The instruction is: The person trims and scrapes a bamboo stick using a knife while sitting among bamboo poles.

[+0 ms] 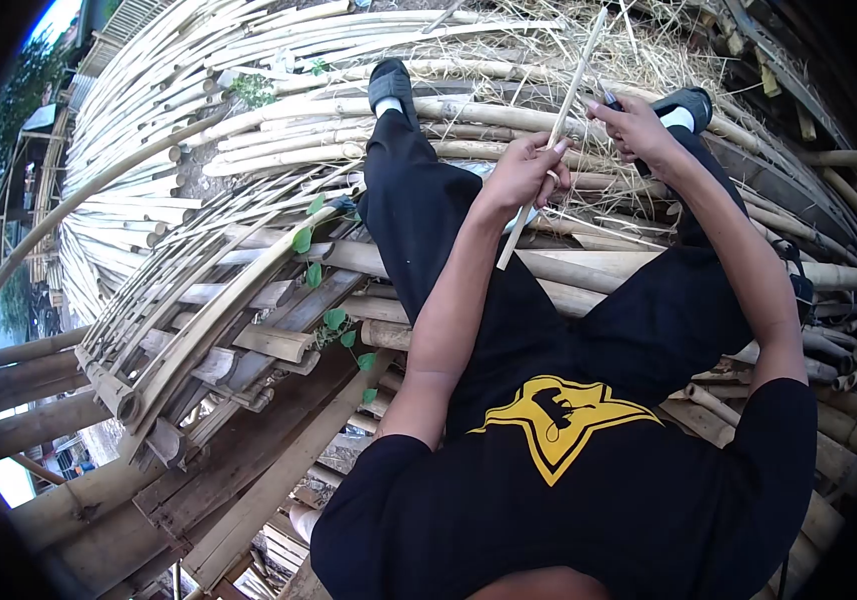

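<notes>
My left hand [529, 178] is closed around a long pale bamboo strip [579, 80]. The strip slants from near my legs up past my hand, its far end reaching the top of the view. Just to its right, my right hand [639, 132] is wrapped around a slim dark tool [611, 99]. A bluish tip shows by the fingers and a dark part below the palm; the tool's kind is mostly hidden. The right fingers are close to the strip, and whether they touch it I cannot tell.
Bamboo poles [299, 110] lie in layers ahead and to the left. Thin shavings [509, 50] pile up beyond my hands. A bamboo rack [239, 310] stands at left, with a green vine [335, 318] beside it. My shoes [391, 85] rest on the poles.
</notes>
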The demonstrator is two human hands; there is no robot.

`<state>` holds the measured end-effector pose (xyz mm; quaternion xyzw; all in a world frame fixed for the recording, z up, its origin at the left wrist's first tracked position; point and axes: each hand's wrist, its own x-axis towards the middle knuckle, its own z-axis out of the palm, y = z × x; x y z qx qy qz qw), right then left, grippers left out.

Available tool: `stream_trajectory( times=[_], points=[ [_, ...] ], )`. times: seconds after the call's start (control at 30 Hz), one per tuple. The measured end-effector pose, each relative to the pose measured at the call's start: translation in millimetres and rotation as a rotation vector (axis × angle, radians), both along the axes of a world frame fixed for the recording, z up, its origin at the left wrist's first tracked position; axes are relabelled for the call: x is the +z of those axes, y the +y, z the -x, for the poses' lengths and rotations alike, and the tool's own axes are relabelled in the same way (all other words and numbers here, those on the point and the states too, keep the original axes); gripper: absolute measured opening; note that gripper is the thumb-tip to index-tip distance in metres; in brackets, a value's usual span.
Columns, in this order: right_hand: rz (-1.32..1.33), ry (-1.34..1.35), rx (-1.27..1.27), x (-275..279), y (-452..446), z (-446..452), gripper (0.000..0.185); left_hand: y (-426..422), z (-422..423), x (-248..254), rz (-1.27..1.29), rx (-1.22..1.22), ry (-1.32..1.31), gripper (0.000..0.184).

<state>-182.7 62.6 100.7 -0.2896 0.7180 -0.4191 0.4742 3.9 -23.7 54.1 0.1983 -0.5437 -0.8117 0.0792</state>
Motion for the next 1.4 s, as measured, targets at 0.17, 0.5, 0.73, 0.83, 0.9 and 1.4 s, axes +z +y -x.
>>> stream_trajectory(
  times=[0.17, 0.5, 0.73, 0.83, 0.9, 1.4],
  points=[
    [0.167, 0.624, 0.311, 1, 10, 4, 0.037, 9, 8, -4, -0.012, 0.009, -0.033, 0.035],
    [0.231, 0.814, 0.395, 25, -9, 27, 0.040, 2, 26, -17, -0.007, 0.121, -0.112, 0.033],
    [0.181, 0.841, 0.463, 68, -21, 22, 0.033, -15, 35, -2, 0.061, 0.139, -0.153, 0.034],
    [0.206, 0.840, 0.446, 74, -27, 22, 0.034, -18, 37, 2, 0.083, 0.135, -0.155, 0.034],
    [0.223, 0.848, 0.457, 80, -26, 24, 0.034, -22, 39, 8, 0.094, 0.102, -0.149, 0.034],
    [0.020, 0.934, 0.507, 43, -19, 61, 0.052, -44, 52, -2, 0.034, 0.102, -0.089, 0.025]
  ],
)
